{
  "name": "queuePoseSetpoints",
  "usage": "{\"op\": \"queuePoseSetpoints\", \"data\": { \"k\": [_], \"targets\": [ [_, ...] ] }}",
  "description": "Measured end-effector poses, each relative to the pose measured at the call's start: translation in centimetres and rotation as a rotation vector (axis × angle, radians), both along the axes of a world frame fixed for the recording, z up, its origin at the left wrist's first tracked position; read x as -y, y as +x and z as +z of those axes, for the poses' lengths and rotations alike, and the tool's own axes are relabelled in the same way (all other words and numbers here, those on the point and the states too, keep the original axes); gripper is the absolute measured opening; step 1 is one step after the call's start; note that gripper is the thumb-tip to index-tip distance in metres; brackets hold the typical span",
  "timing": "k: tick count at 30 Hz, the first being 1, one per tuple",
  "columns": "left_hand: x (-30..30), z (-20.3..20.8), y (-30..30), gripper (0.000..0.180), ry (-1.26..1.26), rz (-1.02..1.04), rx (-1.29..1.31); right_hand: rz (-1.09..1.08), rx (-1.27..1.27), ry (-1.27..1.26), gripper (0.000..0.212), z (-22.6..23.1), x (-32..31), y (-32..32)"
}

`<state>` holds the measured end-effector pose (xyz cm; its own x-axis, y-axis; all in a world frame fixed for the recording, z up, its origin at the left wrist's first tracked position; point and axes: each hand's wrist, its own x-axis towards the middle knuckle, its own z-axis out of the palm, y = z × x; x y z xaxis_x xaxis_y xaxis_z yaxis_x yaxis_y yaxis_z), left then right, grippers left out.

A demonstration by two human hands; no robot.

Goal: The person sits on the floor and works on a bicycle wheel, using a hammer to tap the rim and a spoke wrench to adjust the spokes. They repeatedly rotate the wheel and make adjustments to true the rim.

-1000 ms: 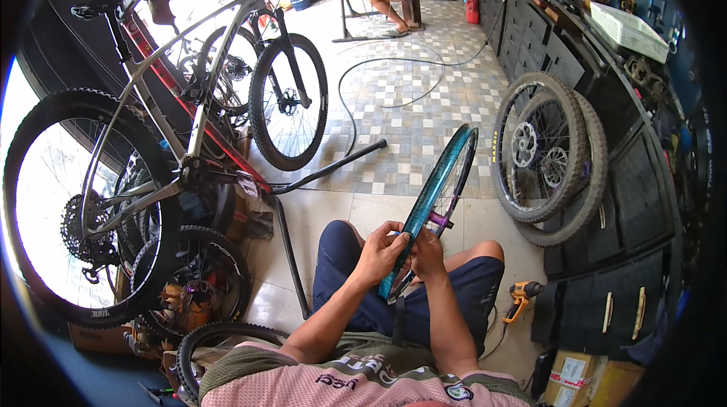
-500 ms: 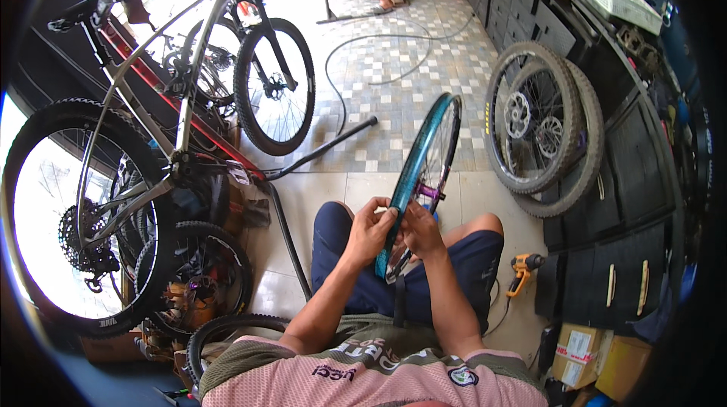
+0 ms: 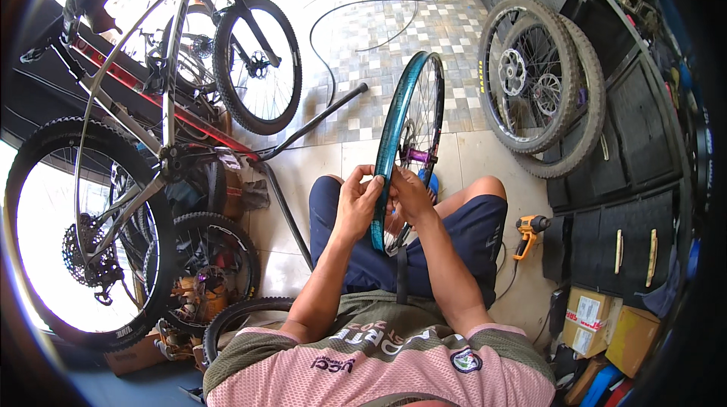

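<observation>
A bicycle wheel without a tyre [image 3: 393, 127] stands nearly upright between my thighs, its rim bed covered in shiny teal tape. Thin spokes run to a purple hub [image 3: 418, 155]. My left hand [image 3: 357, 199] is closed on the rim's left edge, thumb pressed to the tape. From the right side, my right hand [image 3: 413, 196] grips the same stretch of rim, its fingertips close to the left thumb. Some fingers of the right hand are hidden behind the rim and spokes.
At left stands a mountain bike [image 3: 168, 96]. Two wheels with tyres [image 3: 522, 96] lean on black cabinets [image 3: 621, 127] at right. A yellow-orange heat gun [image 3: 528, 235] with a cord lies by my right knee. Cardboard boxes [image 3: 588, 321] sit lower right; a black hose [image 3: 288, 218] crosses at left.
The view has tilted, so the background sits higher. The wheel looks more upright and a little farther left. Both hands keep their hold at the near part of the rim.
</observation>
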<state>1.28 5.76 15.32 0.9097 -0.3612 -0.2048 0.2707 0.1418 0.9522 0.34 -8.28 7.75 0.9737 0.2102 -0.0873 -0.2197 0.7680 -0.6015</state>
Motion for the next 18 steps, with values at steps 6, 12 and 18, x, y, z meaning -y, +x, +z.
{"op": "queuePoseSetpoints", "data": {
  "k": [6,12,18],
  "targets": [
    [0.4,0.0,0.1,0.019,-0.02,-0.001,0.011,-0.062,0.0,-0.012,0.032,0.1,0.0,-0.3],
    [0.1,-0.1,0.4,0.019,-0.074,0.003,-0.007,-0.15,-0.066,0.104,0.017,0.5,-0.6,-0.5],
    [-0.2,0.2,0.6,0.038,-0.196,-0.069,-0.049,-0.065,-0.031,-0.067,0.023,-0.2,-0.2,-0.1]
  ]
}}
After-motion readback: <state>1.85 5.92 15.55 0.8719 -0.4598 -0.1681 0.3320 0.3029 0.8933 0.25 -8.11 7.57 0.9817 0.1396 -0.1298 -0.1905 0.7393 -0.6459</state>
